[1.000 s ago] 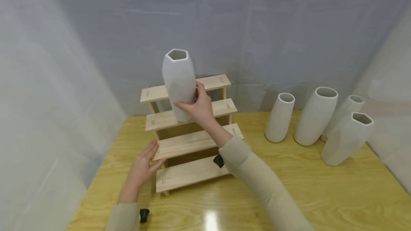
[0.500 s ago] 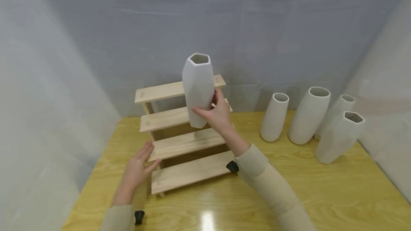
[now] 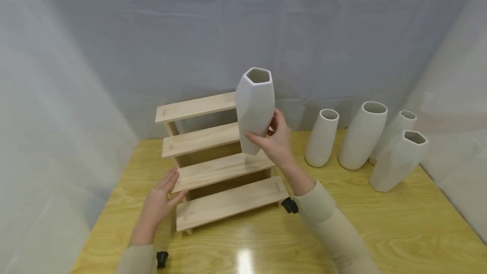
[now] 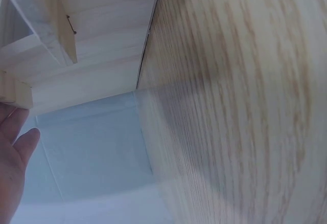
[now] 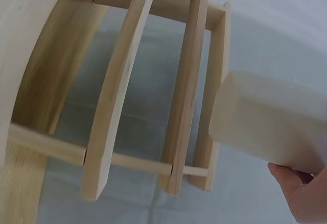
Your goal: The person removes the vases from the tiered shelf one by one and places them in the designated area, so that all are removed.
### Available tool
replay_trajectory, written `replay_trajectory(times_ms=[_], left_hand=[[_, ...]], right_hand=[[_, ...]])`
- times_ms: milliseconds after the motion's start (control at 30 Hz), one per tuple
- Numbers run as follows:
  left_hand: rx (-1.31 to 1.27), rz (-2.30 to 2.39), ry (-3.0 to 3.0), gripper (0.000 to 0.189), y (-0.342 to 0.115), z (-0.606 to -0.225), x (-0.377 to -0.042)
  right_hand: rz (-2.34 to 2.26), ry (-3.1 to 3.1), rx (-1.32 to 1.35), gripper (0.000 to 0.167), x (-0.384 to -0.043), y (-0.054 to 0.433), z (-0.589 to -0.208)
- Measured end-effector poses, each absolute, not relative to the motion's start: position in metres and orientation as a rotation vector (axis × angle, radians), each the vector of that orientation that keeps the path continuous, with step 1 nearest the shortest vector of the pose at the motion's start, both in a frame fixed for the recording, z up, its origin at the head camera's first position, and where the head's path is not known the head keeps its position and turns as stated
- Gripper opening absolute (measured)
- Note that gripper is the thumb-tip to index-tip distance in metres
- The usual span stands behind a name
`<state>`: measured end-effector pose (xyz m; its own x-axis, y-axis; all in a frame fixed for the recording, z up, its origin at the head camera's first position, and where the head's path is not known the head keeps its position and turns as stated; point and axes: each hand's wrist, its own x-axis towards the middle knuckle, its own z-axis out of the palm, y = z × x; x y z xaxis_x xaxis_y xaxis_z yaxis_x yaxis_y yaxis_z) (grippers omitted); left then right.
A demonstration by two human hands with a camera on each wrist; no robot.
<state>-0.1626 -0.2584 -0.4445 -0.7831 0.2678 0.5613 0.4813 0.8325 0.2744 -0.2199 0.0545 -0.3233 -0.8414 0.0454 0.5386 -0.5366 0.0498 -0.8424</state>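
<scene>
A white faceted vase (image 3: pixel 254 111) with a five-sided mouth is in my right hand (image 3: pixel 279 143); thumb and fingers grip its lower part. The vase is held in front of the right part of a wooden four-step display stand (image 3: pixel 228 170), hiding part of the upper steps. In the right wrist view the vase's base (image 5: pixel 265 116) appears beside the stand's boards. My left hand (image 3: pixel 157 200) touches the left end of the second step from the bottom, its fingers fairly straight. The left wrist view shows those fingertips (image 4: pixel 15 119) against a board's end.
To the right on the wooden table (image 3: pixel 342 223) stand several other white vases: a narrow one (image 3: pixel 321 138), a wider round-mouthed one (image 3: pixel 362 136), a faceted one (image 3: pixel 397 162), and one (image 3: pixel 403 126) partly hidden behind it. A grey curtain (image 3: pixel 190 33) hangs behind the stand.
My right hand has carried the vase rightward and slightly down, from the middle of the stand toward its right side. My left hand stays at the step's left end. The view shifted slightly.
</scene>
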Motion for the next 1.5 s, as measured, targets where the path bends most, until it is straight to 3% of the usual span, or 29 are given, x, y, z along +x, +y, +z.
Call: replay_trajectory(times_ms=[1500], left_hand=[[-0.593,-0.530,-2.437,0.061,-0.262,-0.444,-0.158]], right_hand=[[1.672,-1.974,0.031,0.069,-0.193,0.168,-0.367]])
